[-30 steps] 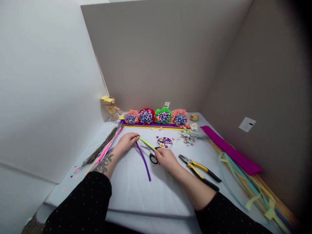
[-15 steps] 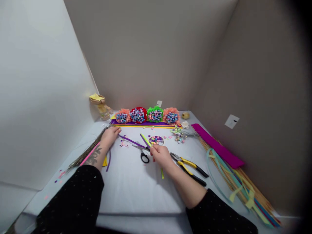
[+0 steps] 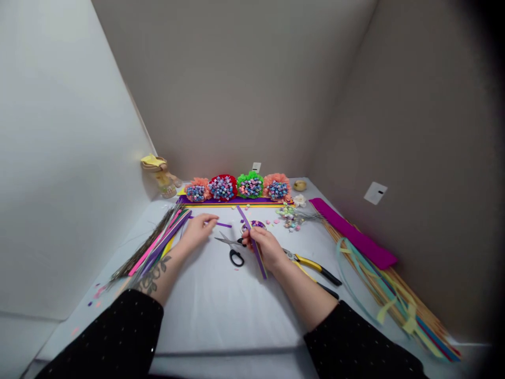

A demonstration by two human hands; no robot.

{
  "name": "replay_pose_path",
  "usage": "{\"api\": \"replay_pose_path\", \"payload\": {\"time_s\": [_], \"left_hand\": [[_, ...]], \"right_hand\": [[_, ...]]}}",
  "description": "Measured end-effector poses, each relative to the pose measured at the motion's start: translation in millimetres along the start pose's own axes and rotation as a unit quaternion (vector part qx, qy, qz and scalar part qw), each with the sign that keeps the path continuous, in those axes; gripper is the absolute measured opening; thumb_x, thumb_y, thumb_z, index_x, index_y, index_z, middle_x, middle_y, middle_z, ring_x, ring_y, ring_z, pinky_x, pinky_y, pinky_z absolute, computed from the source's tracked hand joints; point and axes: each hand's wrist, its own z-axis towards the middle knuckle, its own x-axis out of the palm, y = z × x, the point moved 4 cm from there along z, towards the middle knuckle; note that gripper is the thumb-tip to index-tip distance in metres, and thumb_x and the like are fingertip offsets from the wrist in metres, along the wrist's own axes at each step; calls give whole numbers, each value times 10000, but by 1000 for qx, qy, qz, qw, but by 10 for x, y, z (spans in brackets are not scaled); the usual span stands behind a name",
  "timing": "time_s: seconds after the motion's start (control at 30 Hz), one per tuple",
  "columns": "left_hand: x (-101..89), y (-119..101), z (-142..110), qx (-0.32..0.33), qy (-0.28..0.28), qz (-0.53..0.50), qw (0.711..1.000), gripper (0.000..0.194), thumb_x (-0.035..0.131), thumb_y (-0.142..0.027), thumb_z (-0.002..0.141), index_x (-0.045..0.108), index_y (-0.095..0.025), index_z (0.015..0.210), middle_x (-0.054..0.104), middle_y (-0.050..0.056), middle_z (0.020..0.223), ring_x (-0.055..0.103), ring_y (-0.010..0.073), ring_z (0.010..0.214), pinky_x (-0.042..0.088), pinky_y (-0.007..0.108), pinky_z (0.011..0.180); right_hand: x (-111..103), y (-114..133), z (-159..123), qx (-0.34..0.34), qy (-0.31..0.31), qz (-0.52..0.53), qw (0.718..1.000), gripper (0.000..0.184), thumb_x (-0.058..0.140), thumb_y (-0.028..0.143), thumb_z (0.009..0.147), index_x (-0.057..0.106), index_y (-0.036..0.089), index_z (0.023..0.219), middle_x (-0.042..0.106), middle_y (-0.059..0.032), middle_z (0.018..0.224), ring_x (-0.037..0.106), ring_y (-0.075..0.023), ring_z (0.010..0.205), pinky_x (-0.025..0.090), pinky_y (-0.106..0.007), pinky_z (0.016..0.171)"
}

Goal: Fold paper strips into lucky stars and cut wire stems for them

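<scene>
My left hand (image 3: pixel 198 229) is closed in a pinch on a thin purple paper strip (image 3: pixel 224 225), whose end sticks out to the right of the fingers. In my right hand (image 3: pixel 267 248) are several longer strips, with a purple paper strip (image 3: pixel 259 259) on top and a thin yellow edge showing beside it. Between the hands lie black-handled scissors (image 3: pixel 236 257), blades pointing left. Just behind my right fingers is a round dish of small paper stars (image 3: pixel 259 225), partly hidden. Yellow-and-black pliers (image 3: pixel 315 263) lie right of my right wrist, their jaws partly covered.
Several crepe-paper flowers with star centres (image 3: pixel 223 187) line the back. Dark wire stems (image 3: pixel 138 255) and coloured strips (image 3: pixel 158 247) lie at left. A magenta sheet (image 3: pixel 355 234) and wooden sticks (image 3: pixel 426 321) lie at right. A glass jar (image 3: pixel 165 184) stands back left.
My left hand has moved right, toward my right hand, with a purple strip. The strips in my right hand have turned, showing their purple side. Coloured strips at left are now uncovered.
</scene>
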Motion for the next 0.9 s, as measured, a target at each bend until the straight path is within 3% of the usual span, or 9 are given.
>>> {"api": "replay_pose_path", "payload": {"time_s": [0.07,0.13,0.23,0.33,0.5,0.6,0.7,0.8,0.9], "left_hand": [[230,-206,-163,-6,49,-69,996,357,488,-434,824,693,-173,956,704,85,947,643,220,860,508,321,747],[444,-360,-316,-66,122,-267,954,398,588,-472,754,682,-157,979,700,86,929,636,209,828,504,313,734],[532,-431,-445,-143,63,-392,907,419,727,-470,611,677,-131,853,677,59,811,605,164,722,503,279,679],[517,-359,-507,-196,15,-407,892,460,765,-445,568,666,-131,889,640,43,786,580,139,691,489,245,620],[491,-234,-538,-216,54,-404,887,543,739,-385,630,583,-162,1100,613,42,858,599,160,759,517,268,625],[437,-173,-502,-223,26,-401,888,514,724,-389,633,558,-166,1066,600,18,796,600,145,722,519,251,604],[345,-138,-451,-223,-21,-400,889,494,715,-388,629,542,-164,1034,607,15,797,597,134,707,508,229,583],[238,-136,-418,-223,-31,-401,888,495,730,-357,619,548,-142,1025,623,31,816,594,122,703,502,218,600],[151,-146,-400,-213,9,-412,886,425,728,-346,636,584,-124,969,640,49,831,599,119,714,499,216,630]], "right_hand": [[70,15,-48,7,27,28,999,335,551,486,707,594,159,765,582,-16,612,488,-100,486,373,-215,453],[143,12,-99,4,50,28,998,311,581,473,705,588,163,733,549,7,576,466,-93,462,365,-215,445],[216,-13,-149,-22,61,-48,997,268,588,413,729,550,166,631,530,22,523,451,-87,446,361,-215,458],[236,-34,-164,-48,45,-139,988,208,594,316,727,551,166,590,558,14,519,477,-96,471,376,-218,492],[196,26,-187,-109,-30,-282,953,115,593,220,712,576,173,609,584,11,571,495,-108,534,367,-213,518],[206,81,-223,-156,-36,-356,921,98,587,198,727,585,180,631,600,3,617,518,-117,586,374,-218,557],[219,116,-256,-175,-32,-378,908,89,589,187,732,588,182,643,609,-2,649,530,-121,618,382,-223,583],[211,118,-268,-131,-28,-326,936,98,616,212,714,570,178,635,593,6,614,530,-116,585,386,-219,548],[262,37,-267,-5,83,-161,983,230,685,358,669,544,176,683,575,29,554,540,-108,488,398,-211,469]]}}
